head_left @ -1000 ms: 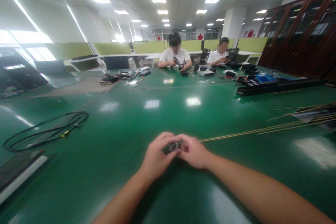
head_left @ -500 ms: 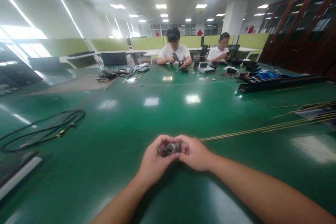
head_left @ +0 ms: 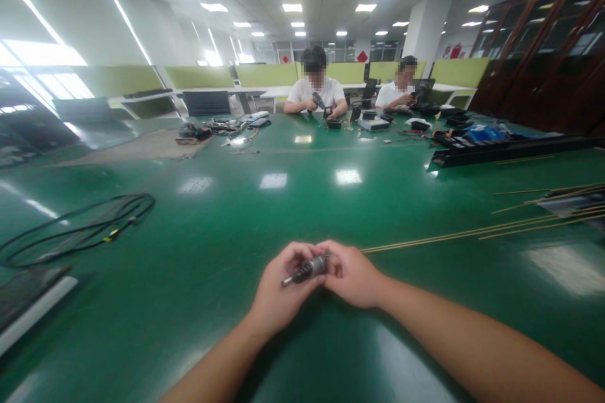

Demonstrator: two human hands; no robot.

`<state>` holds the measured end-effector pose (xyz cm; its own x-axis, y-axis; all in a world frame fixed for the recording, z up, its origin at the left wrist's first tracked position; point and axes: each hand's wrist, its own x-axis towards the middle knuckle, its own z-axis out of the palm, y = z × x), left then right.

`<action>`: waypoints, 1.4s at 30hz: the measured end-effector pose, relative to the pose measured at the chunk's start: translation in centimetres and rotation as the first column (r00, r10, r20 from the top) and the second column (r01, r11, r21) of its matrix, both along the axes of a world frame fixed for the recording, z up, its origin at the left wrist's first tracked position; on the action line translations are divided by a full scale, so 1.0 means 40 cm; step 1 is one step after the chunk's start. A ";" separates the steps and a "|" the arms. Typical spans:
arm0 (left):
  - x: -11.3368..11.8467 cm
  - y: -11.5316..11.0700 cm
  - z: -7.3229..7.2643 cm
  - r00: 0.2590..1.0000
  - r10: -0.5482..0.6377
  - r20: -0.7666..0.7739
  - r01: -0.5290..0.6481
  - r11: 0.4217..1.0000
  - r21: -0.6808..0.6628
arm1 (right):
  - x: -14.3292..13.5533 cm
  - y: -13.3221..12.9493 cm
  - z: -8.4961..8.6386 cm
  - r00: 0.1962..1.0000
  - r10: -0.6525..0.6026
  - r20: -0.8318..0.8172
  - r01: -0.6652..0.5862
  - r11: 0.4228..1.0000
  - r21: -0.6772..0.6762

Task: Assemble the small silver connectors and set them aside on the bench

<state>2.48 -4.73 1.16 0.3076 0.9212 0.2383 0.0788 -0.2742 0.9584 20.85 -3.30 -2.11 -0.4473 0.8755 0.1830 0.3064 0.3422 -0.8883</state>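
Close together over the green tabletop (head_left: pixel 227 214), my two hands hold a small grey metal cylinder with a dark stepped shaft (head_left: pixel 311 269). Its thin bright end points left and slightly down. My left hand (head_left: pixel 283 286) is curled around it, thumb below and fingers above. From the right, my right hand (head_left: pixel 352 274) grips the thick end between thumb and fingers, which hide part of it. Thin brass-coloured rods (head_left: pixel 425 239) stretch along the table from behind my right hand to the right edge.
A looped black cable (head_left: pixel 113 220) lies left, above a dark flat object with a pale edge (head_left: pixel 40 308). A long black channel (head_left: pixel 501 152) lies at the far right. Across the table sit two people in white shirts, one (head_left: pixel 316 91) holding a dark tool.
The metal cylinder has turned in my hands, so its shaft now sticks out further to the lower left. Both hands have stayed almost in place.
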 end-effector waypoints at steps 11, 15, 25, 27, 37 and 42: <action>-0.001 -0.002 0.008 0.992 0.072 -0.099 -0.070 0.997 0.023 | 0.002 -0.003 0.012 1.000 0.006 0.020 -0.006 1.000 0.003; -0.003 -0.008 0.019 0.976 0.112 -0.188 -0.106 0.993 0.041 | 0.001 -0.006 0.015 0.999 0.012 0.037 -0.013 1.000 0.009; -0.013 0.006 0.011 0.949 0.264 -0.170 -0.240 0.959 0.149 | -0.001 -0.006 0.021 0.999 0.008 0.044 -0.008 1.000 -0.006; -0.015 0.009 0.012 0.944 0.266 -0.195 -0.229 0.954 0.193 | -0.001 -0.006 0.021 0.999 0.000 0.034 0.000 1.000 -0.020; -0.019 0.014 0.014 0.918 0.232 -0.322 -0.134 0.945 0.300 | 0.000 -0.010 0.029 0.996 -0.020 -0.086 0.011 0.995 -0.101; -0.023 0.012 -0.003 0.918 0.276 -0.285 -0.213 0.949 0.232 | -0.001 -0.008 0.023 0.979 -0.048 -0.198 0.020 0.990 -0.140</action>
<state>1.56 -4.27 1.04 0.1658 0.9228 0.3478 0.4514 -0.3845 0.8052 20.80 -3.64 -1.17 -0.3831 0.9125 0.1432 0.1268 0.2055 -0.9704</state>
